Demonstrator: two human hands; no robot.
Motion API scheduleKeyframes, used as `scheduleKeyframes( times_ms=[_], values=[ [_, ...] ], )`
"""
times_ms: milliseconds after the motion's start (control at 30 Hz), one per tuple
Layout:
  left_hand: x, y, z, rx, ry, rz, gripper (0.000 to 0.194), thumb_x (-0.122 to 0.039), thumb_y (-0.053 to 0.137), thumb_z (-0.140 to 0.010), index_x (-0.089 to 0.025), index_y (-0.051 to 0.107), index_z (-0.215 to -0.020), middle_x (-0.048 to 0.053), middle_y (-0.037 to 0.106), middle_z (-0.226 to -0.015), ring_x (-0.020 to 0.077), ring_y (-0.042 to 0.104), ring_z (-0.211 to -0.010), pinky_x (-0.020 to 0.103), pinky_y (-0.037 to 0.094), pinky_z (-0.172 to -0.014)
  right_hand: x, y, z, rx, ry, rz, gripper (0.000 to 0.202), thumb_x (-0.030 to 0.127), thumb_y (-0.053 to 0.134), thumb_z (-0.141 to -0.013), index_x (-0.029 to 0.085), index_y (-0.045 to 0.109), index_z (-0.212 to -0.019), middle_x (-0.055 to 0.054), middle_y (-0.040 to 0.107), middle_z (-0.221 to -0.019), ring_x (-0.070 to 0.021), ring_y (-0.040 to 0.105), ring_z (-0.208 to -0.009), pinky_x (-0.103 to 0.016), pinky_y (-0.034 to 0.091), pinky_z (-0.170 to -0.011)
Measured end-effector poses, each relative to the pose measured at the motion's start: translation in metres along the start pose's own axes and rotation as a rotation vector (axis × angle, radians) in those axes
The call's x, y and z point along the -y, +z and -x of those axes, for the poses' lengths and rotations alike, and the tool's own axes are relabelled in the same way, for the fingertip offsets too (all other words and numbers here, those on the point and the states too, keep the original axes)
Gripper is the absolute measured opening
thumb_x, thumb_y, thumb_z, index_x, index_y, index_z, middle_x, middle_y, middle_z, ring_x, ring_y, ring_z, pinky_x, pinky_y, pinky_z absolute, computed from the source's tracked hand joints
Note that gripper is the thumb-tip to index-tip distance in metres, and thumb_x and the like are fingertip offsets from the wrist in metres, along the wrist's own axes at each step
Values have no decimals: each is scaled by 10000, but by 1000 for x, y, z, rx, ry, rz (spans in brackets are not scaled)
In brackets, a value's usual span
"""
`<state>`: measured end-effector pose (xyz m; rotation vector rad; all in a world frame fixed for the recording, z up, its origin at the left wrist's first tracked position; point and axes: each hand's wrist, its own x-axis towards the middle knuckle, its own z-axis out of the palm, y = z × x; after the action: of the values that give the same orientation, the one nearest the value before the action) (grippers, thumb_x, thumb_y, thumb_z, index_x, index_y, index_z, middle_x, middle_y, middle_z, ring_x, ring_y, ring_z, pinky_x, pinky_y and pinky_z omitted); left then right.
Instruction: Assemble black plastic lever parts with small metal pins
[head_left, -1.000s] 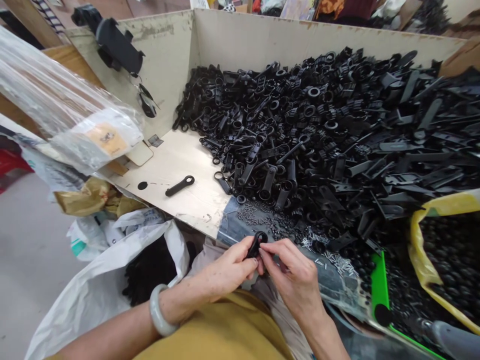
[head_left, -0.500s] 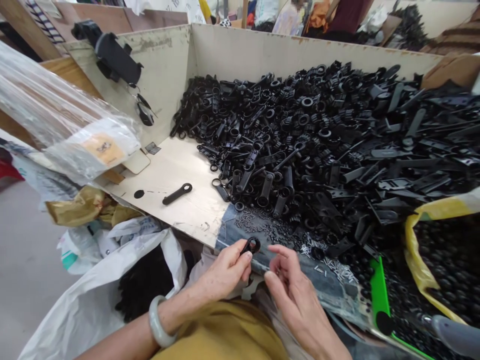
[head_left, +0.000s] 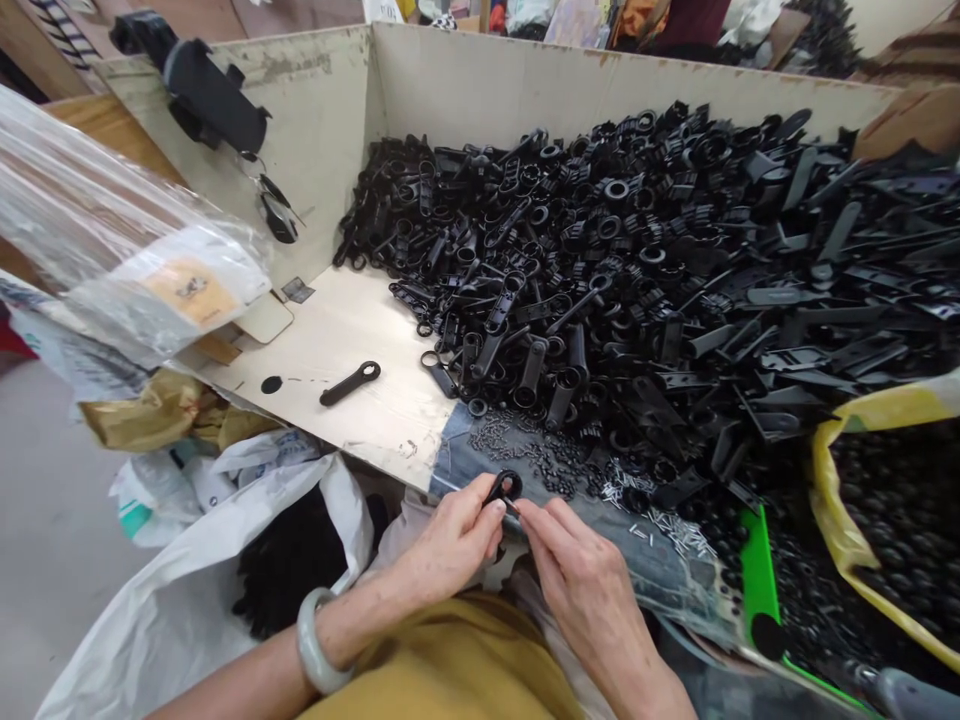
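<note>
My left hand [head_left: 457, 535], with a pale bangle [head_left: 319, 640] on its wrist, grips a black ring-ended part [head_left: 507, 485] at the front edge of the bench. The fingers of my right hand [head_left: 581, 560] are pinched together against the near right side of that part. Whatever lies between those fingertips is too small to make out. Beyond my hands, small dark pieces [head_left: 517, 450] and silver pins [head_left: 682, 532] lie on the grey-blue sheet. A single black handle-shaped part [head_left: 349, 384] rests on the pale board to the left.
A big heap of black plastic parts [head_left: 540, 260] fills the walled bench [head_left: 465, 90]. At the right are a green divider [head_left: 760, 575], a yellow-edged bag [head_left: 832, 500] of black pieces and a grey tool [head_left: 911, 695]. A white sack [head_left: 172, 620] hangs at lower left.
My right hand has moved left and its spread fingers have closed to a pinch at the black part. My left hand keeps its hold. The camera view has shifted slightly.
</note>
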<state>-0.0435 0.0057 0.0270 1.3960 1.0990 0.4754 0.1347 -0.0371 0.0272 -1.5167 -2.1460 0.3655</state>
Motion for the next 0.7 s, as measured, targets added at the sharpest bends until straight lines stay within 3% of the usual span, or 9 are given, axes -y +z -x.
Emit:
scheduleKeyframes(
  times_ms=[200, 700],
  values=[
    [3, 2, -2, -10, -13, 7, 219, -385, 403, -1004, -202, 508, -945, -57, 494, -629, 130, 462, -594, 263, 351, -600, 0, 1, 0, 6, -15, 114, 328, 123, 374, -1050, 204, 680, -1133, -14, 672, -819, -127, 677, -643, -226, 450, -582],
    [9, 7, -5, -94, -46, 4, 145, -333, 425, -976, -227, 476, -892, -62, 466, -633, 134, 446, -597, 256, 343, -589, 8, -5, -11, 237, 46, 247, 350, 4, 490, -907, 225, 676, -1105, -26, 744, -910, -133, 701, -659, -233, 421, -542]
  ],
)
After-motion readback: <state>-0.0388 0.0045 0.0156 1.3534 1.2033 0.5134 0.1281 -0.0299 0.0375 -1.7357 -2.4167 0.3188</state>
